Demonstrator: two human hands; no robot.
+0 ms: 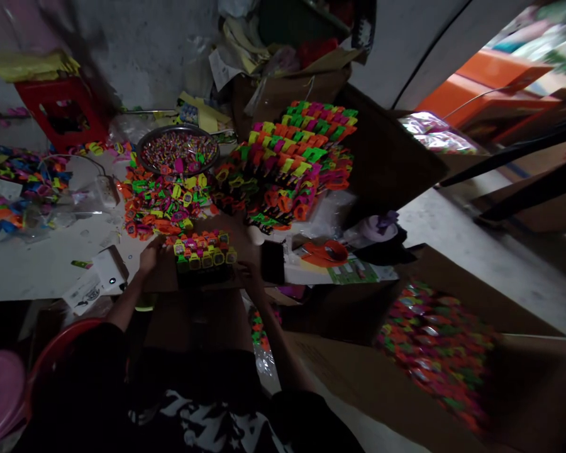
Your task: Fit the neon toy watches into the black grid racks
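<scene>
A dark block on the table in front of me carries rows of small plastic toy watches, yellow along the near row and orange and pink behind. My left hand is at the block's left end, its fingers reaching to the near edge of a loose heap of toy watches. Dim light hides whether those fingers grip anything. At the block's right end, my right hand has its fingers stretched out and somewhat apart, close to the corner; contact is unclear.
Behind the heap stands a metal bowl of tiny colourful pieces. Stacked rows of toy watches rise at right. Orange-handled scissors, a dark phone and a white box lie near the front edge. A carton stands below right.
</scene>
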